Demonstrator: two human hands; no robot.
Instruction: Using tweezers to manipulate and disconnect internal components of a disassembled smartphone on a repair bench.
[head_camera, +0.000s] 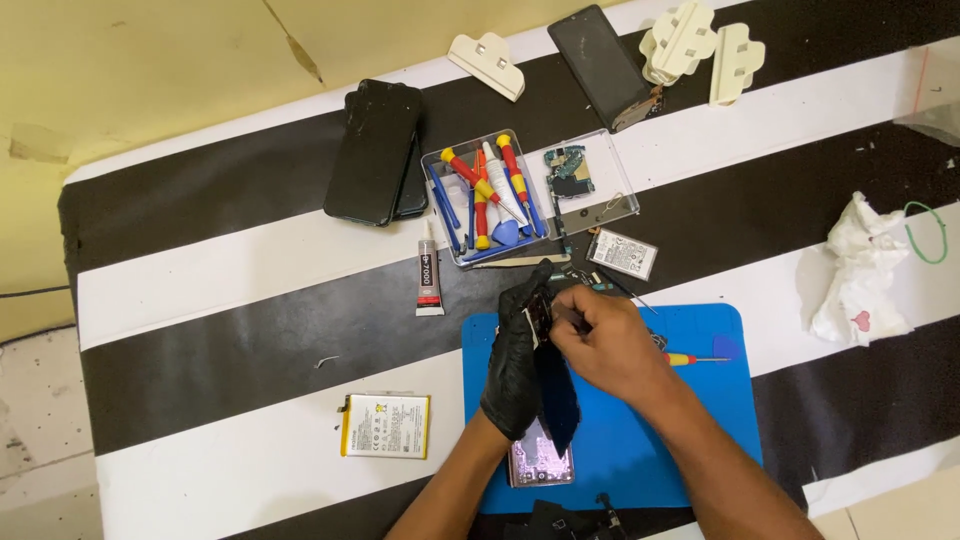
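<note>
My left hand (516, 360), in a black glove, holds an opened phone body (543, 455) upright over the blue work mat (700, 400). The phone's pinkish lower end shows near the mat's front edge. My bare right hand (600, 345) presses against the phone's top end, fingers pinched on something small and dark that I cannot make out. A red-and-yellow screwdriver (690, 358) lies on the mat just right of my right hand.
A clear tray (625, 190) holds several screwdrivers, blue picks and a circuit board. Nearby lie a glue tube (429, 275), two batteries (385, 425) (622, 252), stacked dark phones (375, 150), a screen panel (600, 65), white plastic clips (700, 40), a crumpled cloth (865, 270).
</note>
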